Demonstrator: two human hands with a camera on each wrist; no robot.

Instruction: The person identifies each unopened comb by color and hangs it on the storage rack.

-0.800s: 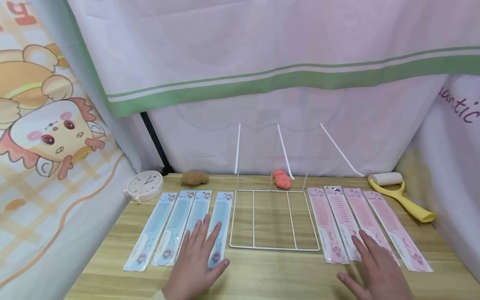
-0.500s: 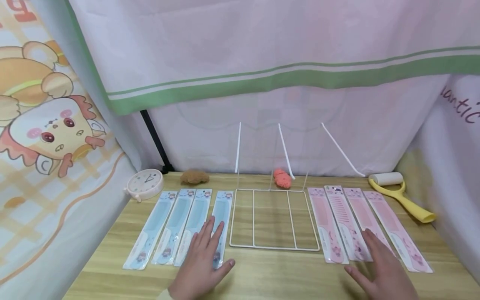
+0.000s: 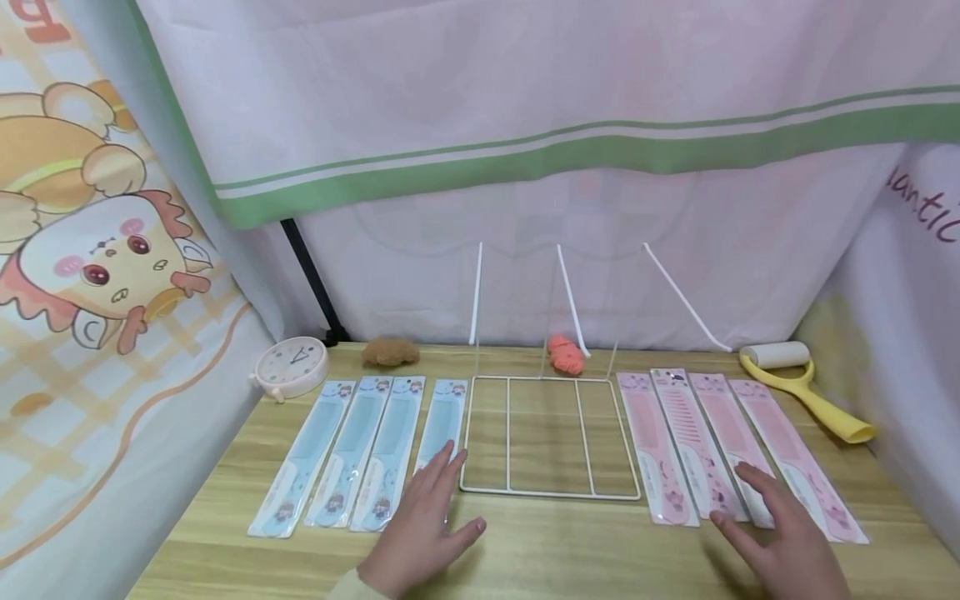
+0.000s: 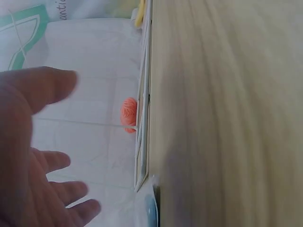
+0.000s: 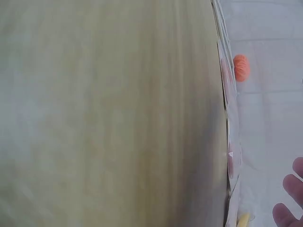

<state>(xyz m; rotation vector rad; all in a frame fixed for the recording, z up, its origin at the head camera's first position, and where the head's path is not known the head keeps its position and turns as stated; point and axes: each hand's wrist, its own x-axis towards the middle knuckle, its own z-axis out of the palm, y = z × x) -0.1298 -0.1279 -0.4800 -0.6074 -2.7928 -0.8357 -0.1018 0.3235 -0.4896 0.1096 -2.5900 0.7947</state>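
4 blue packaged combs (image 3: 387, 450) at 9 o'clock of the white wire rack (image 3: 508, 435), 4 pink packaged combs (image 3: 690, 442) at 3. Left hand (image 3: 422, 527) and right hand (image 3: 787, 533) well apart, fingers extended, gripping nothing; each blocks part of the near combs. 1 alarm clock (image 3: 292, 367) at 10, 1 brown fuzzy lump (image 3: 390, 352) at 11, 1 coral yarn bundle (image 3: 564, 356) at 12, 1 yellow-handled roller (image 3: 825, 407) at 2. Side fabric (image 3: 926, 204) reads "antic"; comb print too small.
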